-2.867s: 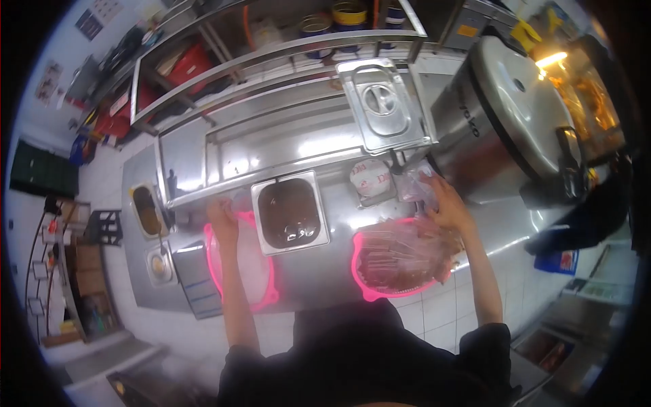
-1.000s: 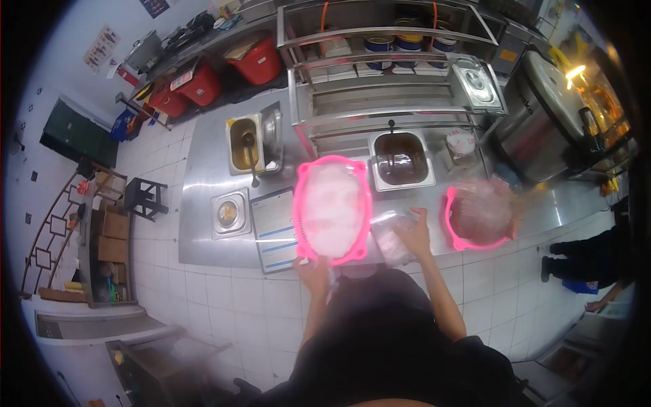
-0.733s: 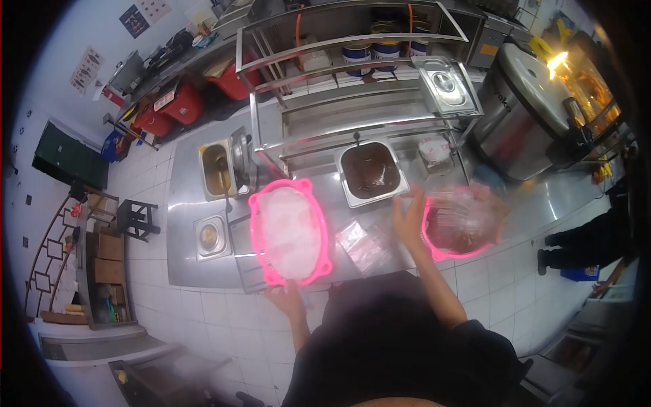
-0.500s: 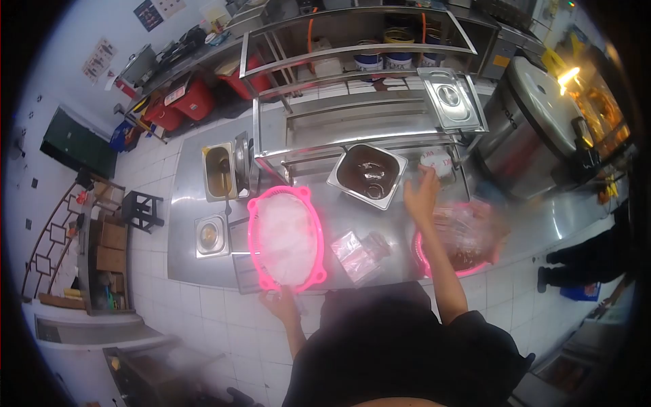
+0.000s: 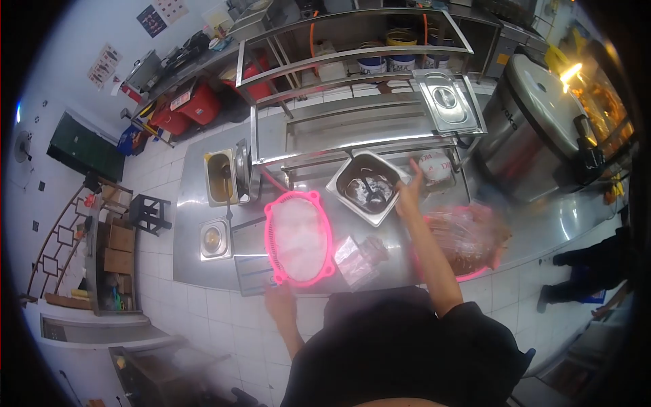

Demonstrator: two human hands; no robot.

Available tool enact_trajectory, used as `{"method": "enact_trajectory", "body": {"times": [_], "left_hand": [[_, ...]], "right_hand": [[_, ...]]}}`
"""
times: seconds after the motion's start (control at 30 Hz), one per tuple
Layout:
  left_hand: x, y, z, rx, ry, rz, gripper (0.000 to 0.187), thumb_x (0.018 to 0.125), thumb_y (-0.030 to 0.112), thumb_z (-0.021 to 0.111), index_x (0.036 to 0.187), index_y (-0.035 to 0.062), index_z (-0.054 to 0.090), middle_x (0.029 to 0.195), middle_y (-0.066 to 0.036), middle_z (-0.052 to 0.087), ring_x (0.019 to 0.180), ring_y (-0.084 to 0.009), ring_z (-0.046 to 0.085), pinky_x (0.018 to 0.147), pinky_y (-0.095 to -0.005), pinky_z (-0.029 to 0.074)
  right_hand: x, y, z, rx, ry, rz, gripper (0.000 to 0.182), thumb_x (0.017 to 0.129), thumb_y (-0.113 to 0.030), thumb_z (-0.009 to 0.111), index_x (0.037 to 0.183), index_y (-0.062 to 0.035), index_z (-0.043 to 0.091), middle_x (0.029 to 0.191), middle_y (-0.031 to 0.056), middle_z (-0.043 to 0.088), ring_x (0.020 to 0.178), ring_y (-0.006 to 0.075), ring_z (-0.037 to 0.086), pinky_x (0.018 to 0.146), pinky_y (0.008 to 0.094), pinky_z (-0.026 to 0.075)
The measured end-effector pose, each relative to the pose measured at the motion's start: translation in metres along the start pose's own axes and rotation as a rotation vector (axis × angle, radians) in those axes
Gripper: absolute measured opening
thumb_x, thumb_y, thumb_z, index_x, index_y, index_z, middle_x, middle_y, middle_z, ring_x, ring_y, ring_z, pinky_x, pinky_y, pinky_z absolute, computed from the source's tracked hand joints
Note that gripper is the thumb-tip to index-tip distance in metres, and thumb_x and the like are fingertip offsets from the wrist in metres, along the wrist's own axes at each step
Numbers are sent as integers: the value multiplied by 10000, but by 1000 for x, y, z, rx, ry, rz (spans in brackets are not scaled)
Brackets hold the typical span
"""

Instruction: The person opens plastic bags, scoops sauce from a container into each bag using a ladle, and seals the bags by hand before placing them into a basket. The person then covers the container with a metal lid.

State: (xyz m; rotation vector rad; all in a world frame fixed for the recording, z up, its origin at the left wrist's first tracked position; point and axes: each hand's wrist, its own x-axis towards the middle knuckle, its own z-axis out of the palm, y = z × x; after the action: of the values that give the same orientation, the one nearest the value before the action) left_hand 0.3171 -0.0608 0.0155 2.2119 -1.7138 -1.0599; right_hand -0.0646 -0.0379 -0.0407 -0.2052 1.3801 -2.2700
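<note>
My left hand (image 5: 281, 306) is at the near edge of a pink plastic basket (image 5: 327, 234), its fingers closed at the rim and slightly blurred. White, cloudy-looking contents fill the basket. My right hand (image 5: 407, 198) grips the right rim of a square steel pan (image 5: 339, 199). Inside the pan is dark brown sauce with a ladle (image 5: 371, 190) in it. Between basket and pan, nearer me, lie clear plastic bags (image 5: 356, 263). Below my right forearm, a second pink basket (image 5: 472, 275) holds brown items under clear plastic. Beyond my right fingertips is a white, red-printed round thing (image 5: 435, 167).
A steel rack (image 5: 359, 139) with a lidded pan (image 5: 445, 100) spans the far side of the counter (image 5: 193, 183). Another pan (image 5: 219, 178) and a small lidded one (image 5: 215, 239) stand left. At right is a large steel drum (image 5: 522, 129); a person's dark-clothed legs (image 5: 590, 261) show beyond.
The left pink basket has shifted right along with my left hand. The sauce pan has turned and come slightly nearer, its ladle now showing more. My right hand has moved to its rim.
</note>
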Motion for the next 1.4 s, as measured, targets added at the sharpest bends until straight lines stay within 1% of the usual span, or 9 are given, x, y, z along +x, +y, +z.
{"method": "enact_trajectory", "body": {"times": [0.07, 0.13, 0.2, 0.37, 0.53, 0.73, 0.93, 1.23, 1.4], "left_hand": [[19, 4, 18, -26, 144, 527, 743, 903, 322, 624, 1458, -15, 263, 1123, -214, 626, 988, -272, 640, 783, -373, 525], [28, 43, 57, -264, -226, 842, 639, 937, 298, 587, 1443, 13, 321, 1183, -183, 598, 1023, -253, 618, 838, -359, 508], [2, 90, 93, -751, -748, 389, 535, 954, 266, 560, 1396, 17, 393, 1241, -141, 558, 1075, -226, 578, 912, -344, 467], [-8, 99, 129, -681, -530, 681, 447, 949, 164, 538, 1352, 9, 421, 1237, -113, 552, 1084, -182, 565, 915, -316, 465], [-27, 147, 59, -715, -548, 702, 345, 903, 91, 562, 1234, 3, 524, 1078, -83, 619, 976, -163, 582, 848, -311, 467], [-23, 257, -13, -615, -598, 750, 347, 882, 149, 589, 1198, 11, 555, 991, -68, 633, 884, -149, 602, 834, -294, 459], [32, 336, 9, -714, -656, 826, 310, 866, 127, 577, 1151, 6, 575, 939, -49, 612, 839, -148, 591, 808, -290, 464], [72, 399, 44, -484, -552, 990, 307, 881, 238, 599, 1071, -2, 629, 1075, -114, 646, 1064, -183, 562, 923, -345, 421], [114, 412, 103, -585, -645, 1043, 324, 817, 146, 602, 1089, -26, 635, 930, -114, 684, 877, -177, 633, 787, -346, 504]], "right_hand": [[-21, 1, -10, 84, 22, -4, 832, 680, 216, 437, 1389, -201, 314, 1364, 145, 312, 968, 185, 534, 703, 277, 501], [-51, -14, -9, 254, 111, 119, 855, 672, 219, 423, 1401, -212, 300, 1392, 142, 282, 971, 195, 537, 693, 276, 500], [-71, -12, -25, 269, 105, 191, 876, 669, 220, 418, 1413, -221, 283, 1410, 140, 272, 1024, 205, 522, 739, 284, 501], [-114, -29, -38, 209, 77, 111, 918, 695, 208, 435, 1462, -248, 219, 1406, 150, 283, 1212, 249, 450, 905, 356, 479], [-155, -141, 4, 335, -205, 49, 936, 766, 170, 459, 1502, -260, 72, 1466, 145, 280, 1373, 274, 285, 1133, 435, 229], [-134, -195, -1, 336, -502, -139, 870, 881, -25, 549, 1475, -380, 22, 1546, 157, 202, 1322, 220, 354, 1012, 347, 347], [-107, -216, -76, 150, -67, -269, 742, 923, -104, 541, 1478, -213, 62, 1421, 225, 399, 1175, 333, 515, 1027, 503, 410], [-78, -197, -150, -44, 284, -224, 623, 948, -225, 554, 1461, -189, 202, 1302, 170, 517, 1072, 251, 551, 969, 406, 431], [-65, -186, -152, -131, 261, -187, 603, 946, -266, 570, 1446, -158, 250, 1275, 166, 535, 1034, 251, 547, 942, 396, 447]]}}
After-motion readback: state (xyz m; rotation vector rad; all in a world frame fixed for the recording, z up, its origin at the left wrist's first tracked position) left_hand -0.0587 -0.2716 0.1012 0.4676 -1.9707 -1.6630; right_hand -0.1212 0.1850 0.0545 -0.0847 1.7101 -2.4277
